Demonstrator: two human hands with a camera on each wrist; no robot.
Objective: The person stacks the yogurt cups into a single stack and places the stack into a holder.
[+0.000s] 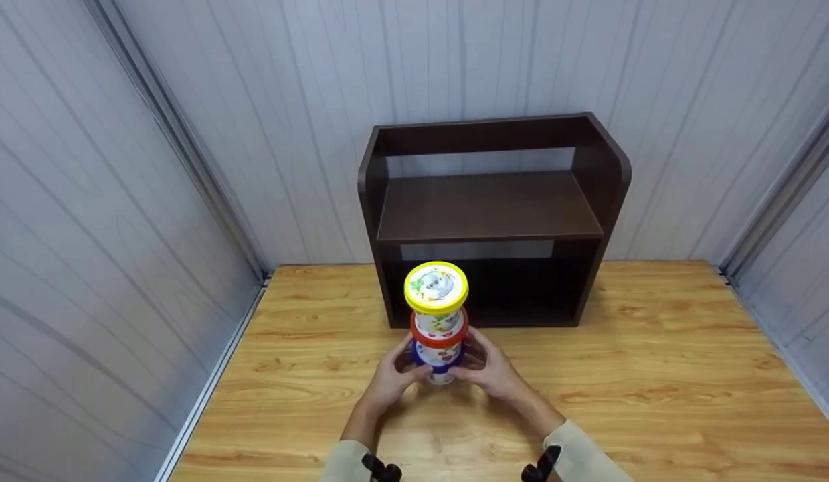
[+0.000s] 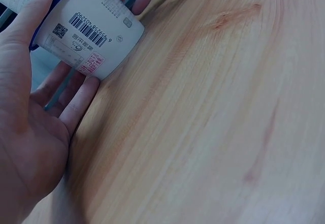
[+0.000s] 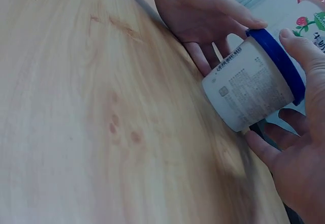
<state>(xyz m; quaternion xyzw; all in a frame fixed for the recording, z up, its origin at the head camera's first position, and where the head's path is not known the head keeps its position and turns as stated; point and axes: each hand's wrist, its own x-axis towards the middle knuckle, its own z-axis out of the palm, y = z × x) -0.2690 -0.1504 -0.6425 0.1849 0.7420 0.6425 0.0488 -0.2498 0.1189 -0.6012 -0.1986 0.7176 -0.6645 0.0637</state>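
Note:
Three printed paper tubs stand in one stack on the wooden table. On top is the tub with a yellow lid (image 1: 436,288); below it comes the tub with an orange-red lid (image 1: 439,342), and lowest the tub with a blue lid (image 3: 249,87). My left hand (image 1: 391,376) grips the lowest tub from the left, its thumb at the blue rim. From the other side my right hand (image 1: 496,375) holds that same tub, thumb also at the rim. A barcode label faces the left wrist view, and the tub's base appears to touch the tabletop.
Just behind the stack stands a dark brown two-tier shelf (image 1: 488,207) on the wooden table (image 1: 287,388). Pale panelled walls (image 1: 320,100) enclose the table at the back and both sides.

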